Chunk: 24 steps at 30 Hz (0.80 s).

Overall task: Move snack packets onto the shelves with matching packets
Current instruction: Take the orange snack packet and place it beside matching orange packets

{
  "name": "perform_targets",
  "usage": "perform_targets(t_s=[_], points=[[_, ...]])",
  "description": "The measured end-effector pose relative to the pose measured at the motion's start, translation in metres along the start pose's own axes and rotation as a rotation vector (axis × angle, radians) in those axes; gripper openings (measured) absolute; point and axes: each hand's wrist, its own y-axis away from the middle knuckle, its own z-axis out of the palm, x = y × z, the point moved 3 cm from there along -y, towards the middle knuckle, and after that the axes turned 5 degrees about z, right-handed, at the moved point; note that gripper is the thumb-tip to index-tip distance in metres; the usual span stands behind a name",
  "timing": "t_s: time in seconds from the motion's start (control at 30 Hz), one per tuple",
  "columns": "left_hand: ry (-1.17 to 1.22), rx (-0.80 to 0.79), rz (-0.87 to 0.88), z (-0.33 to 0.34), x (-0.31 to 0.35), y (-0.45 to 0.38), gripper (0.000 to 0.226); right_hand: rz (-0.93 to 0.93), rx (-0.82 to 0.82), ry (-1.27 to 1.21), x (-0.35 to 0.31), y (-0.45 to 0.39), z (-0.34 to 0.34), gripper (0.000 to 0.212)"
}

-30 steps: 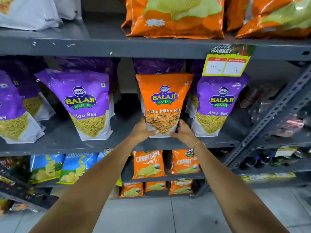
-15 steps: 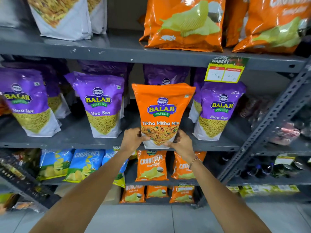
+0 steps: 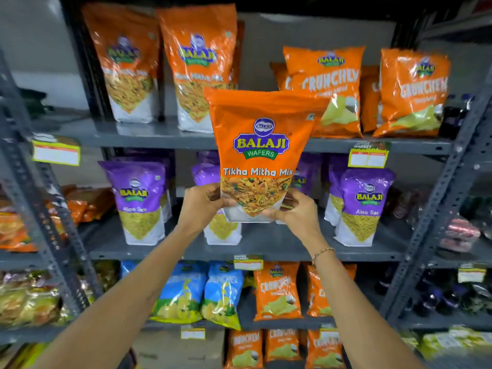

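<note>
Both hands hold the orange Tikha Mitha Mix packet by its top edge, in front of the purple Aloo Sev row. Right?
Not quite. The head view shows the left hand and right hand gripping the orange Tikha Mitha Mix packet by its bottom corners, not its top edge. The purple Aloo Sev packets are behind it, as stated.

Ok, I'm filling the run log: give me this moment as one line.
phase: carrying | held: Tikha Mitha Mix packet | left hand: gripping base | right hand: gripping base | target: matching packets, top shelf

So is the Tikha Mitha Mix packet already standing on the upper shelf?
No, the Tikha Mitha Mix packet is held in the air by its bottom corners between the left hand and right hand.
</note>
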Motion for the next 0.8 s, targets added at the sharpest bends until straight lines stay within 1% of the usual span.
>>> perform_targets(t_s=[0.13, 0.23, 0.3, 0.37, 0.43, 0.5, 0.57, 0.63, 0.8], points=[[0.052, 0.053, 0.09, -0.061, 0.045, -0.025, 0.022, -0.11, -0.002, -0.025, -0.077, -0.018, 0.023, 0.045], [0.031, 0.099, 0.148, -0.105, 0.063, -0.05, 0.008, -0.197, 0.006, -0.04, -0.122, -0.038, 0.045, 0.039], [0.012, 0.112, 0.165, -0.13, 0.068, -0.067, 0.005, -0.221, 0.009, -0.044, -0.142, -0.056, 0.064, 0.042], [-0.031, 0.124, 0.176, -0.154, 0.07, -0.084, 0.008, -0.234, 0.005, -0.057, -0.157, -0.074, 0.086, 0.047], [-0.064, 0.157, 0.145, -0.179, 0.065, -0.102, 0.012, -0.233, -0.008, -0.071, -0.17, -0.092, 0.112, 0.045], [-0.055, 0.174, 0.102, -0.202, 0.053, -0.119, 0.019, -0.241, -0.023, -0.088, -0.18, -0.108, 0.139, 0.028], [-0.077, 0.203, 0.078, -0.224, 0.039, -0.134, 0.025, -0.255, -0.033, -0.094, -0.189, -0.124, 0.167, 0.023], [-0.075, 0.22, 0.057, -0.246, 0.021, -0.149, 0.022, -0.267, -0.032, -0.103, -0.19, -0.14, 0.196, 0.024], [-0.086, 0.255, 0.0, -0.288, -0.02, -0.176, 0.015, -0.222, -0.063, -0.143, -0.18, -0.173, 0.264, 0.045]])
